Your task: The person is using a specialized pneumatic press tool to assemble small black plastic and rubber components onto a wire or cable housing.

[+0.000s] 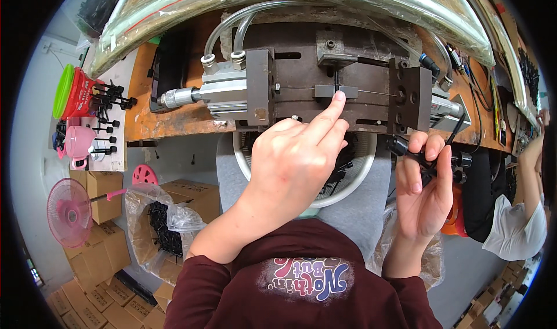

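My left hand [299, 155] reaches over the front of a dark metal fixture [371, 73], its index finger stretched out. That fingertip touches the near end of a thin black stem [336, 78] lying across a small grey block [351, 92] in the middle. The other fingers are partly bent, and the thumb is hidden. At the right, my right hand [426, 178] is closed around several black plastic stems with round knob ends [400, 145]. They stick out between its fingers, in front of the fixture's right side.
Metal cylinders [226, 94] with clear hoses flank the fixture. A white basket [370, 166] of black parts sits on my lap. At left are a pink fan [69, 213], a pink cup [79, 140] and cartons [96, 256]. Another person's arm [529, 166] shows at far right.
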{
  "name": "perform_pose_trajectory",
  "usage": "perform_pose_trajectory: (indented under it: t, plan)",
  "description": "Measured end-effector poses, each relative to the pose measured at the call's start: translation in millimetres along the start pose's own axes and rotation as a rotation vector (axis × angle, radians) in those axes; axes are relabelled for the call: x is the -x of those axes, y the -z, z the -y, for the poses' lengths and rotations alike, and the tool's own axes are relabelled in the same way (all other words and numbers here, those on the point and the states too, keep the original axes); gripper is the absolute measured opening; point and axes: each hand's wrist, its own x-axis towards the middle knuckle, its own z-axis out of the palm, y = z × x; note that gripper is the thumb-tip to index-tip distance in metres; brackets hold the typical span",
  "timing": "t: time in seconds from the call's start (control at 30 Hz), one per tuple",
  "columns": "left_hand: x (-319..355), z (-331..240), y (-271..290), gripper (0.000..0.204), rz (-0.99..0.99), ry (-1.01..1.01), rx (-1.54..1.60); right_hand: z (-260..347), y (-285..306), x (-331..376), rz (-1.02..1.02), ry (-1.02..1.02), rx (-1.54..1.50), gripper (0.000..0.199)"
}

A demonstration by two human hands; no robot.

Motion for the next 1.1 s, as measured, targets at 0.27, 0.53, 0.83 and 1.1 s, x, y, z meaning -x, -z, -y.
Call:
perform_pose_trajectory:
  t: [0.27, 0.53, 0.83, 1.1]
  plan:
    - [-2.5, -2.6, 3.1, 0.023, 0.043, 0.028, -0.008, 5.1, -0.4, 1.0, 0.034, -0.084, -0.027, 0.026]
    - [-1.2, -10.4, 14.2, 0.053, 0.063, 0.170, 0.585, 2.6, -0.3, 0.4, 0.030, -0.156, -0.041, 0.024]
    - [3.8, -19.3, 43.7, 0.035, 0.051, 0.127, 0.824, 4.8, -0.1, -3.8, -0.019, -0.167, -0.070, 0.020]
    - [14.6, -11.8, 18.3, 0.034, -0.110, 0.179, 0.460, -2.9, -4.9, 0.1, -0.100, 0.054, 0.164, 0.024]
